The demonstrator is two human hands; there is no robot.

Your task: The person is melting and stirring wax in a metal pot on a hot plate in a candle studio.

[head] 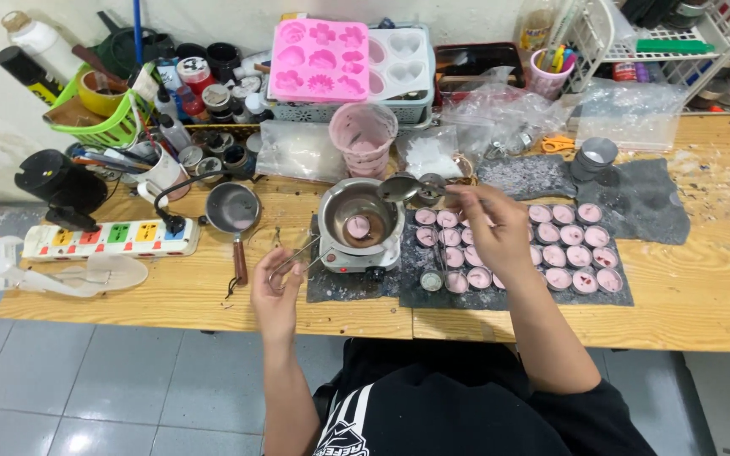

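Hands: left hand (276,291) grips metal tongs (296,257); right hand (493,226) holds a spoon (400,187) above the pot (356,215).

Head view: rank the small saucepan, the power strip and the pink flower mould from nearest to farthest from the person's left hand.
From the left hand, which holds metal tongs:
1. Small saucepan, just up and left of the hand, handle pointing toward it.
2. Power strip, farther left on the table.
3. Pink flower mould, at the back, propped on a basket.

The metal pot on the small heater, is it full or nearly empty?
Nearly empty. The metal pot shows bare shiny walls, with only a small pink pool at its bottom.
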